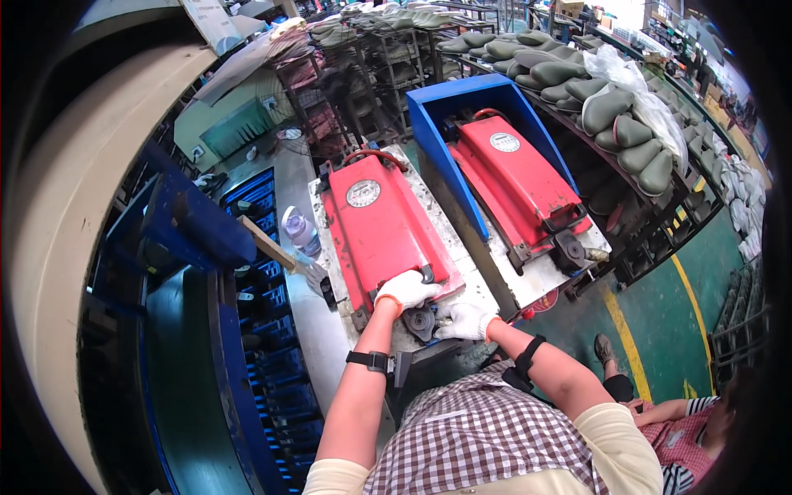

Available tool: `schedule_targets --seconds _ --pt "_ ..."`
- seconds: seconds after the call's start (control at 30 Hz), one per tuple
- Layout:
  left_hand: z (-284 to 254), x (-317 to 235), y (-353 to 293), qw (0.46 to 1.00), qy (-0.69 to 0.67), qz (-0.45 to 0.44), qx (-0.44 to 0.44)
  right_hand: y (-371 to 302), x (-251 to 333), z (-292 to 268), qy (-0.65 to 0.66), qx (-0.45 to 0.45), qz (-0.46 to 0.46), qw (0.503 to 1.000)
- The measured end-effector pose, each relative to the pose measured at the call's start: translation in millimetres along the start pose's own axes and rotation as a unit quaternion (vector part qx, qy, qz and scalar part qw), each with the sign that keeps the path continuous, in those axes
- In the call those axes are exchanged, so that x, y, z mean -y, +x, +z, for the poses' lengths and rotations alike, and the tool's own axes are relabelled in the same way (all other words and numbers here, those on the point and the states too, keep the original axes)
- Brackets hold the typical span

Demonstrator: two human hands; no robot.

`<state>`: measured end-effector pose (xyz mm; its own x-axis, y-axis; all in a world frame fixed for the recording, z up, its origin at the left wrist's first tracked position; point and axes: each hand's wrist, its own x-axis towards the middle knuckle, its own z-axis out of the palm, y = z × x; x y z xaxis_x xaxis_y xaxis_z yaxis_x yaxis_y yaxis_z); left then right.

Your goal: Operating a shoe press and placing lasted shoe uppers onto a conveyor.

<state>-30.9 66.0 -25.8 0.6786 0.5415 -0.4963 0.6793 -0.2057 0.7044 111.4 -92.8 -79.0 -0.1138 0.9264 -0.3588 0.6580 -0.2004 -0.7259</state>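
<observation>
Two red machine covers lie side by side on a white bench. My left hand [406, 289], in a white glove, rests on the near edge of the left red cover [381, 227], fingers curled over its handle. My right hand [465, 321], also gloved, grips a dark round fitting [421, 320] just below that edge. The right red cover [520, 177] sits apart inside a blue frame [431, 136].
A plastic bottle [300, 230] stands left of the bench. A blue machine body [194, 223] fills the left. Racks of green shoe lasts [610, 111] run along the back right. A seated person [676, 425] is at the lower right, near a yellow floor line [620, 330].
</observation>
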Motion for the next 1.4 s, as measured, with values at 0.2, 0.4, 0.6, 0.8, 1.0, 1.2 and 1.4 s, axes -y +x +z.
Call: schedule_targets --seconds 0.2,0.4,0.6,0.8,1.0,1.2,1.4 --pt "0.4 3.4 2.0 0.999 0.033 0.004 -0.005 -4.3 10.5 -6.7 0.008 0.029 0.015 0.999" --pt "-0.6 -1.6 -1.1 1.000 0.024 0.004 -0.006 0.5 -1.5 0.3 0.003 0.012 -0.005 1.000" --pt "1.4 7.1 5.1 0.999 0.033 0.011 -0.004 -1.0 1.0 0.1 0.009 0.002 -0.004 1.000" --pt "2.4 7.7 7.3 0.999 0.044 0.014 -0.008 -2.1 0.3 2.0 0.053 -0.018 -0.013 0.998" --pt "-1.4 -0.4 -0.8 1.000 0.026 0.007 -0.006 5.0 4.4 -0.3 0.174 0.077 0.127 0.973" --pt "-4.6 -6.0 -4.2 1.000 0.030 0.001 0.000 6.2 5.9 -2.9 0.221 0.099 0.151 0.958" --pt "-3.3 -3.4 -0.7 0.998 0.056 0.000 0.004 16.1 -33.3 42.2 0.463 0.248 0.258 0.811"
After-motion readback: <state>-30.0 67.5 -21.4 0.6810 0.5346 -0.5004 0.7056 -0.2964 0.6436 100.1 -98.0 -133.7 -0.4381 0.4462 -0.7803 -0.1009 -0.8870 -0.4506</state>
